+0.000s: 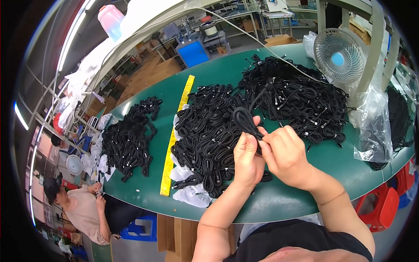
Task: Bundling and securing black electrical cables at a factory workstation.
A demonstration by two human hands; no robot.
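Your left hand (248,160) had its thumb and fingers clamped on a black coiled cable (243,118), and your right hand (286,150) was drawn in right beside it, fingertips together at the coil's lower end; you could not tell from this view just what the right fingers pinched, as they hid it. The coil's loop stood up past your fingertips, tilted away and a little left of them.

Behind and to the left of your fingers lay a broad pile of coiled black cables (205,126), with white plastic (194,197) showing at its near edge. Beyond your fingers and to the right spread a second heap of cables (301,105). Further left of them, a yellow strip (176,139) ran along the green table (148,192), and past it lay a smaller cable heap (126,142).

Well to the right of your fingers hung a clear plastic bag (374,126), with a fan (338,59) farther off above it. Far to their lower left sat a co-worker (85,212).
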